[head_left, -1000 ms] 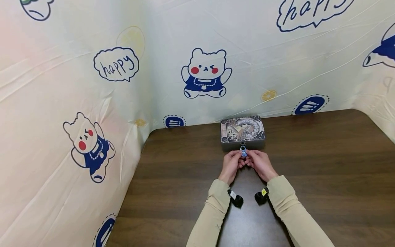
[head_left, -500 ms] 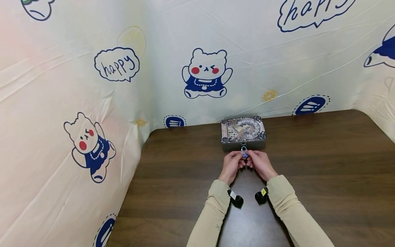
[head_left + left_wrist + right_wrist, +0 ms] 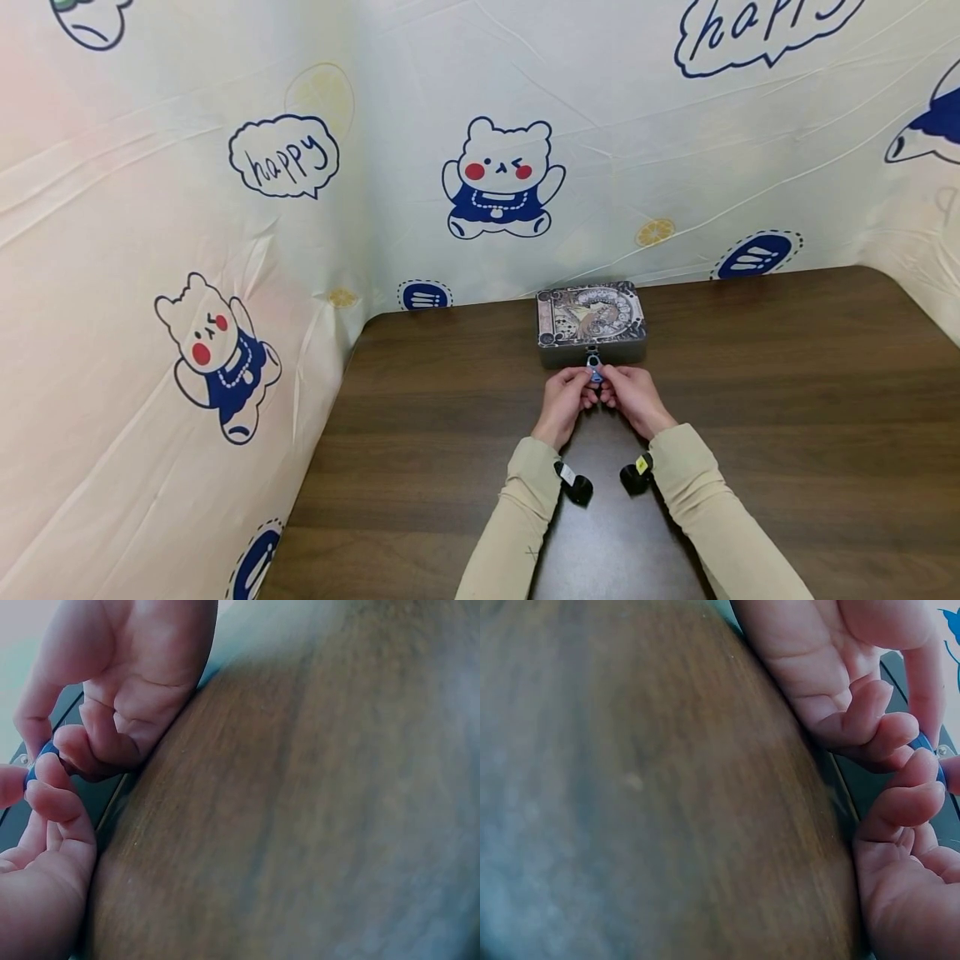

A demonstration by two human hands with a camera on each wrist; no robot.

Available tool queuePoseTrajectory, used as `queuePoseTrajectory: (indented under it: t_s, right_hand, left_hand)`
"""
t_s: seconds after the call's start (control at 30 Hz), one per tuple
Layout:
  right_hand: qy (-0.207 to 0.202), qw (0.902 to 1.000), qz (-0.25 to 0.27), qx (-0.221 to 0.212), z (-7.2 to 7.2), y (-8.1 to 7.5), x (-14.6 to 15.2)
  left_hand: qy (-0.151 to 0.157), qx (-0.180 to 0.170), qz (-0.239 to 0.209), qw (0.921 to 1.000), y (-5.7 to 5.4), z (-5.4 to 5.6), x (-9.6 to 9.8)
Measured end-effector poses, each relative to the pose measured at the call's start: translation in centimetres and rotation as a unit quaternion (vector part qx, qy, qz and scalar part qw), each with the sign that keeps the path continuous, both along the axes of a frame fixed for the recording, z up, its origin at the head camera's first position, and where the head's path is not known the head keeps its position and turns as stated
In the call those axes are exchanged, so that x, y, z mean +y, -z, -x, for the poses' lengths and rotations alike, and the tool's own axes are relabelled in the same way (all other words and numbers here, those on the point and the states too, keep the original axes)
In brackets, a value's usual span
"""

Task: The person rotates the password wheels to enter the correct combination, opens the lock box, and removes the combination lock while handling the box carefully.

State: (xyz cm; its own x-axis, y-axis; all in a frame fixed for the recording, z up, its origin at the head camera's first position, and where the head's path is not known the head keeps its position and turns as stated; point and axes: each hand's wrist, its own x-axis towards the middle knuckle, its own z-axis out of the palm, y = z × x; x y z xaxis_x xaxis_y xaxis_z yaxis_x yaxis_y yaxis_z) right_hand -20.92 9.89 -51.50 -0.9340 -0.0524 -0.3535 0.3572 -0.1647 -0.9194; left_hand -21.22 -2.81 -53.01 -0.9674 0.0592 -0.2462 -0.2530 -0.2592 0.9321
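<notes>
A small blue padlock (image 3: 595, 372) hangs at the front clasp of a rectangular metal tin (image 3: 591, 317) with an ornate printed lid. My left hand (image 3: 562, 402) pinches the padlock from the left with thumb and fingers. From the other side, my right hand (image 3: 634, 398) pinches it too, so the fingertips of both hands nearly meet. The lid looks closed. In the left wrist view, only a blue edge of the padlock (image 3: 49, 748) shows between the fingers. The right wrist view likewise shows a sliver of the padlock (image 3: 923, 741), the rest being covered by fingers.
The tin stands near the back edge of a dark wooden table (image 3: 435, 433). Behind it and to the sides hangs a pale curtain (image 3: 405, 167) printed with bears and words. A black wrist camera (image 3: 579, 490) sits at the left cuff, another black camera (image 3: 634, 481) at the right.
Both hands stay on the padlock in front of the tin, with only very slight finger movement. The tin has not visibly moved.
</notes>
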Motion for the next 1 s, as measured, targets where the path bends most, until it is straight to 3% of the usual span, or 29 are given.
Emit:
queuePoseTrajectory:
  t_s: [1.0]
  right_hand:
    - [-0.003, 1.0000, -0.007, -0.001, -0.11, -0.29, -0.02]
  left_hand:
    - [0.004, 0.000, 0.017, 0.9998, 0.28, 0.12, 0.05]
